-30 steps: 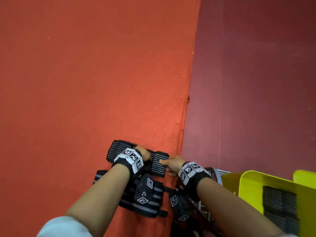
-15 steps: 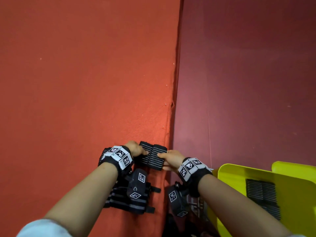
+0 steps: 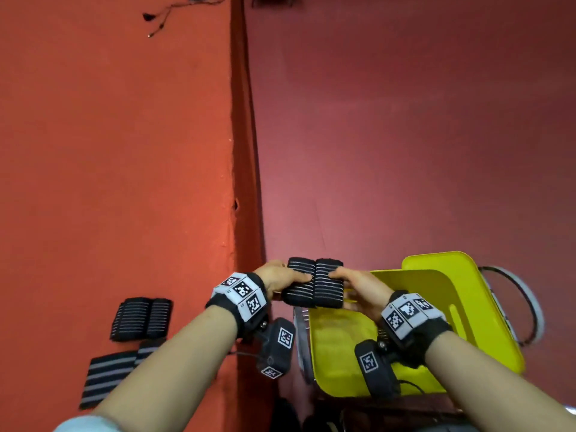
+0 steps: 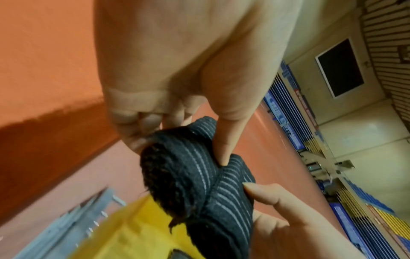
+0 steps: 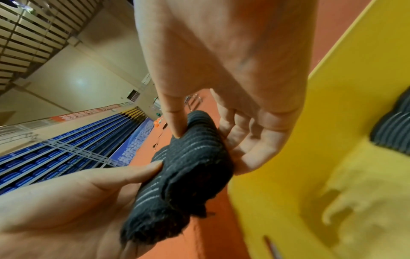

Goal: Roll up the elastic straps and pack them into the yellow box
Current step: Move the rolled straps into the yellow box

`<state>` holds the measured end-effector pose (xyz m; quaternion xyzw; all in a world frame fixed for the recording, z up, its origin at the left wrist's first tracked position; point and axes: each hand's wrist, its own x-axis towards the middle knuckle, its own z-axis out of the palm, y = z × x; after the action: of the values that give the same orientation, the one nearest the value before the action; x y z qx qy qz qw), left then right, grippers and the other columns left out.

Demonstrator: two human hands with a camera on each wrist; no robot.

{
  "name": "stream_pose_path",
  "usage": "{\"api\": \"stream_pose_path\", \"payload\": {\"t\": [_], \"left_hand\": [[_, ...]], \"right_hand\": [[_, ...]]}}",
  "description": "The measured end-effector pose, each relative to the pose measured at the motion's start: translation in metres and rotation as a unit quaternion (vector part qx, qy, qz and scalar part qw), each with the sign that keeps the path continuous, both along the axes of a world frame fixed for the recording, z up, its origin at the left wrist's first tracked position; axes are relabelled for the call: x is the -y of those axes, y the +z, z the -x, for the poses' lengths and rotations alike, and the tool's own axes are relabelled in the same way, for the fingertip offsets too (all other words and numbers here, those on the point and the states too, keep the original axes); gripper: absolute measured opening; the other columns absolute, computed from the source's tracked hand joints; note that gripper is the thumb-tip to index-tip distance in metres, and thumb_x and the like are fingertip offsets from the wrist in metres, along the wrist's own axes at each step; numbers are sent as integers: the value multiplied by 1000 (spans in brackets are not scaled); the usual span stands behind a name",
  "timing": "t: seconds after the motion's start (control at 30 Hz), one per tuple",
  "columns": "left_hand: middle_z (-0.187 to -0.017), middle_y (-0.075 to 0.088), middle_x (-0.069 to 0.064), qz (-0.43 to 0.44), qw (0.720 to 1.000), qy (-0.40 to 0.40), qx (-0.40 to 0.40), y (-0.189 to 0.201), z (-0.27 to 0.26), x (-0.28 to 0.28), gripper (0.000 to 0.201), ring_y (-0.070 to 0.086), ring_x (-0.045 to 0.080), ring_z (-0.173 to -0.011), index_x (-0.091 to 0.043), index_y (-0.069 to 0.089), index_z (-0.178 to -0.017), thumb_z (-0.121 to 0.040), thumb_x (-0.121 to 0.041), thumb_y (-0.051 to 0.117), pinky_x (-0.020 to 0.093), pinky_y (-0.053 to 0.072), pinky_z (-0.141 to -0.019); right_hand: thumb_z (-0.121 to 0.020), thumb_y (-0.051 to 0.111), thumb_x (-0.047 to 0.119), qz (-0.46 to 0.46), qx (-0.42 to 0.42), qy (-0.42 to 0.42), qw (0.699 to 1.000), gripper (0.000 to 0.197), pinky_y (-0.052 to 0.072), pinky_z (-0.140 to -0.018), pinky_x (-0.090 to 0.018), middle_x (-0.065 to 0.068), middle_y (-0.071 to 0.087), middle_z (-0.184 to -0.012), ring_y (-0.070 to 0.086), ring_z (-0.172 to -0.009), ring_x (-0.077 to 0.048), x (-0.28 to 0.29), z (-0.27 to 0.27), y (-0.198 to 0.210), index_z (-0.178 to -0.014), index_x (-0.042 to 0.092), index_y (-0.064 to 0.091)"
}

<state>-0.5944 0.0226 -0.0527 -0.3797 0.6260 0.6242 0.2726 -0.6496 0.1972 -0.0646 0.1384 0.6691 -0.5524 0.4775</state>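
Note:
Both hands hold one rolled black strap [image 3: 313,282] with thin grey stripes in the air, just above the near-left rim of the open yellow box [image 3: 343,363]. My left hand [image 3: 280,277] grips its left end, thumb on top. My right hand [image 3: 353,283] grips its right end. The left wrist view shows the rolled strap [image 4: 195,178] with my left thumb pressed into its crease. In the right wrist view, the rolled strap [image 5: 184,168] is pinched between thumb and fingers, and another rolled strap [image 5: 392,133] lies inside the yellow box [image 5: 310,166].
A second rolled strap [image 3: 141,318] and a flat striped strap [image 3: 106,378] lie on the orange floor at the lower left. The box lid [image 3: 442,266] stands open behind. A grey metal frame [image 3: 300,341] sits at the box's left side. Cables [image 3: 174,10] lie far off.
Both hands have lifted the rolled strap off the orange floor and carried it right, to above the yellow box. The head view has swung right too.

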Motion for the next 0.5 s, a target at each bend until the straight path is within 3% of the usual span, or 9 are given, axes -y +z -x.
{"api": "stream_pose_path", "payload": {"t": [0.03, 0.17, 0.33, 0.4, 0.5], "left_hand": [[-92, 69, 16, -1, 1000, -5, 5, -5, 4, -17, 12, 66, 29, -86, -2, 65, -95, -85, -6, 70, 46, 51, -94], [-113, 68, 20, -11, 999, -8, 32, -39, 23, -81, 32, 66, 33, -104, 2, 62, -113, -84, -6, 71, 44, 53, -92], [-113, 68, 19, 7, 997, -9, 80, -88, 31, -122, 48, 67, 31, -102, 5, 60, -117, -77, -13, 79, 46, 54, -91], [-119, 65, 16, 23, 995, -21, 91, -108, 36, -136, 51, 65, 27, -104, 6, 58, -120, -80, -19, 77, 37, 53, -91], [-122, 63, 12, 69, 991, -46, 105, -133, 44, -150, 51, 62, 24, -104, 5, 56, -120, -84, -28, 73, 28, 46, -77]], "right_hand": [[-88, 61, 23, -15, 0, -3, 1000, 16, 51, -59, -24, 4, 68, -76, 62, -64, -9, -15, 3, -3, -102, 16, 65], [-85, 66, 25, -68, 20, -19, 997, 22, 52, -67, -27, -4, 67, -86, 60, -79, -17, -74, 13, -26, -104, 12, 66], [-88, 65, 20, -143, 23, 4, 990, 16, 50, -54, -24, -6, 67, -87, 63, -74, -16, -102, 21, -58, -99, 9, 63], [-86, 68, 22, -185, 18, 26, 982, 16, 54, -59, -32, -9, 68, -87, 65, -77, -22, -111, 27, -77, -94, 8, 63], [-87, 68, 23, -218, 36, 44, 974, 16, 59, -71, -40, -12, 68, -94, 66, -87, -27, -121, 36, -103, -89, 9, 61]]}}
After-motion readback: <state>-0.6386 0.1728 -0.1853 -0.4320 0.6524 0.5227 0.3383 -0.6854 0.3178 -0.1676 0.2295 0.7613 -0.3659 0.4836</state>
